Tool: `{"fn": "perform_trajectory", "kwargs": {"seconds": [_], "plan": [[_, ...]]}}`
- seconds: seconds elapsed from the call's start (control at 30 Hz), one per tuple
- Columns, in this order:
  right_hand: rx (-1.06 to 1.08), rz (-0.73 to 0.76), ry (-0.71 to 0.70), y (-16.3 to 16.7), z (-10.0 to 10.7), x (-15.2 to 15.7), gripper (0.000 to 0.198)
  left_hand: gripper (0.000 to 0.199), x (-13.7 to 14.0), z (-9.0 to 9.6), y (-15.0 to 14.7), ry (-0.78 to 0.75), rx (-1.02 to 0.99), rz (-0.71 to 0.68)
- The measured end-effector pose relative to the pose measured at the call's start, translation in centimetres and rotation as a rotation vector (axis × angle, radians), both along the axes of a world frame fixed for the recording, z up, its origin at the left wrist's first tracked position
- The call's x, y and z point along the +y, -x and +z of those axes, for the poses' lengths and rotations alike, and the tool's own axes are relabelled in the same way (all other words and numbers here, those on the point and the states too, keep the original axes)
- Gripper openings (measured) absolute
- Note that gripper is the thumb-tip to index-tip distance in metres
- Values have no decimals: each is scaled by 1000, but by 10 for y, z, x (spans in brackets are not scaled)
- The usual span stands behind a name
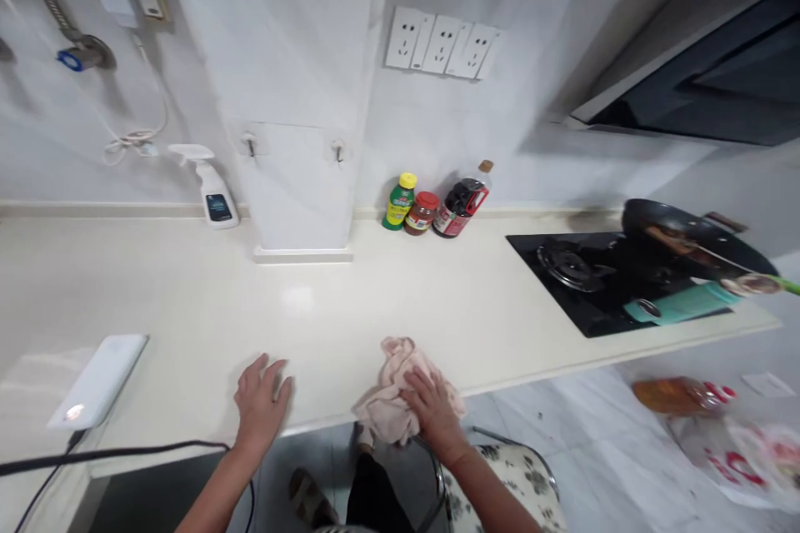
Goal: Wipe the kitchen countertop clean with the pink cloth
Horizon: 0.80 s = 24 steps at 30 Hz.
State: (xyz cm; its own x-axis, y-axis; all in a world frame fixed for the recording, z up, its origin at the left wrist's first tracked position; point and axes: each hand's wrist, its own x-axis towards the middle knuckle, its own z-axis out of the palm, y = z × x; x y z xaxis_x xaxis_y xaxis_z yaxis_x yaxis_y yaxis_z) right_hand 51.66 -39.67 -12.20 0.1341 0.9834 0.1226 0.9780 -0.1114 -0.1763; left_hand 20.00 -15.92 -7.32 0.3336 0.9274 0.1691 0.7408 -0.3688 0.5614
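Close to the counter's front edge, my right hand presses on a crumpled pale pink cloth, fingers laid over it. Part of the cloth hangs past the edge of the white counter. My left hand rests on the countertop to the left of the cloth, fingers apart, holding nothing. Between the hands lies a stretch of bare counter surface.
A green bottle, a red-lidded jar and a dark sauce bottle stand by the wall. A spray bottle is left; a stove with a wok is right. A chair stands below.
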Motion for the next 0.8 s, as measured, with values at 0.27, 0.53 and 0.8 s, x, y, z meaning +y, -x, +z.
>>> {"fn": "perform_trajectory", "kwargs": {"seconds": [0.27,0.53,0.8], "plan": [[101,-358,216,-70,31,-22,71,42,26,0,-57,-39,138,-82],[117,74,35,48,10,51,36,43,16,0,-131,-166,186,-190],[-9,113,-115,-80,2,-15,30,49,15,-1,-170,-246,280,-113]]}}
